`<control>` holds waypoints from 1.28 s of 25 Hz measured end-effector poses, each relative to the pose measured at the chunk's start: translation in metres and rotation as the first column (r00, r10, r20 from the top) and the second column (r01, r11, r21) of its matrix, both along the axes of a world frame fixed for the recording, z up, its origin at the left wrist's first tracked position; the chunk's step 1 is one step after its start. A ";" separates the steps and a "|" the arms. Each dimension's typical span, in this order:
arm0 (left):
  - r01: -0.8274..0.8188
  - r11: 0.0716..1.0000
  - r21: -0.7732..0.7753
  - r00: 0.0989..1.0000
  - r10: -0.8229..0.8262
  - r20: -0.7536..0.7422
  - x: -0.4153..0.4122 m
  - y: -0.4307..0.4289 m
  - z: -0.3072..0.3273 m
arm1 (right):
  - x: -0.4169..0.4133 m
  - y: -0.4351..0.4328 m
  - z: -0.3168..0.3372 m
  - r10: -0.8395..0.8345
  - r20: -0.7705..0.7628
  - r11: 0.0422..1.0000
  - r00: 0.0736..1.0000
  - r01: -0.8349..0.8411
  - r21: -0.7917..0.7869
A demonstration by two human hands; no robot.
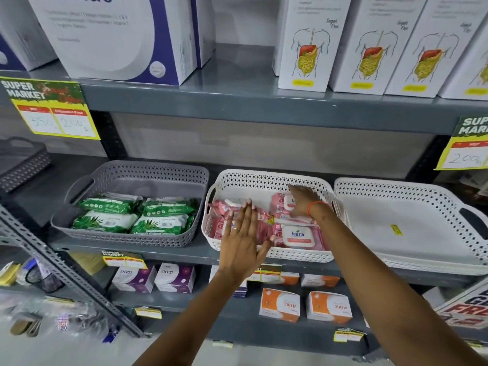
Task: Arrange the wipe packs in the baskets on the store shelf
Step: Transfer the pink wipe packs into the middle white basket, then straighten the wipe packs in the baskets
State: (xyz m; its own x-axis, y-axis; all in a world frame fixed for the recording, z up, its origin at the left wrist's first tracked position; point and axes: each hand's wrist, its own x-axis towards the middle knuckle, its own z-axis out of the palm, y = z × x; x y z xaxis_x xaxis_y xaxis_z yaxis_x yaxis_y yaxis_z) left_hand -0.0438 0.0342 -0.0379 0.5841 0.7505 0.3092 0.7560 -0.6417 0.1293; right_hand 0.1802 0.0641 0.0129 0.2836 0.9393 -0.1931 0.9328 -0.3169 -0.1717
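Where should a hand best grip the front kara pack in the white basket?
Probably by its long edges, coming from above: the kara pack lies flat, lid up, in the white basket, whose wall blocks the front. The right side is clearer; the left hand covers its neighbours.

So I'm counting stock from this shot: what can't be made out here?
- Pink wipe packs in the middle white basket, head view: the left hand and right hand cover several, so no full count.
- Green wipe packs in the grey basket: any lower layer is hidden by the top packs.
- Right price tag: cut off by the frame edge.
- Left price tag: handwriting blurred.
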 end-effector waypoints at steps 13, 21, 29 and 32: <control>-0.135 0.990 -0.034 0.981 0.138 0.139 -0.047 0.022 -0.001 | -0.068 0.067 -0.007 0.179 -0.172 0.984 0.969 -0.179 0.015; -0.116 0.992 -0.048 0.987 0.121 0.103 -0.049 0.025 -0.003 | -0.077 0.071 -0.029 0.154 -0.031 0.987 0.988 -0.153 0.051; -0.137 0.990 -0.047 0.986 0.140 0.092 -0.058 0.029 0.000 | -0.104 0.077 0.014 0.101 -0.013 0.993 0.995 -0.102 -0.067; -0.273 0.961 -0.049 0.957 0.276 0.087 -0.096 0.049 -0.001 | -0.163 0.104 0.047 0.210 0.000 0.960 0.978 -0.207 0.187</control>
